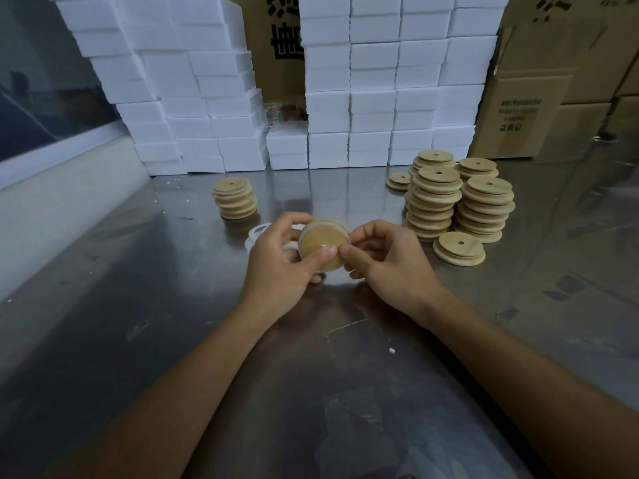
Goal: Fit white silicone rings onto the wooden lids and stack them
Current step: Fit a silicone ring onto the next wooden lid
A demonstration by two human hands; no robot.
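Note:
A round wooden lid [323,242] is held above the steel table, its underside tilted toward me, with a white silicone ring around its rim. My left hand [281,261] grips the lid from the left, thumb on its face. My right hand [387,262] pinches the ring at the lid's lower right edge. Loose white rings [256,235] lie on the table behind my left hand, partly hidden. A short stack of ringed lids [235,198] stands at the back left. Tall stacks of plain lids [456,198] stand at the right, with a low pile of lids [459,248] in front.
The steel table [173,340] carries small white scraps. White boxes [373,98] are stacked along the back edge, with brown cartons [553,98] at the right. A grey wall ledge [52,202] borders the left side.

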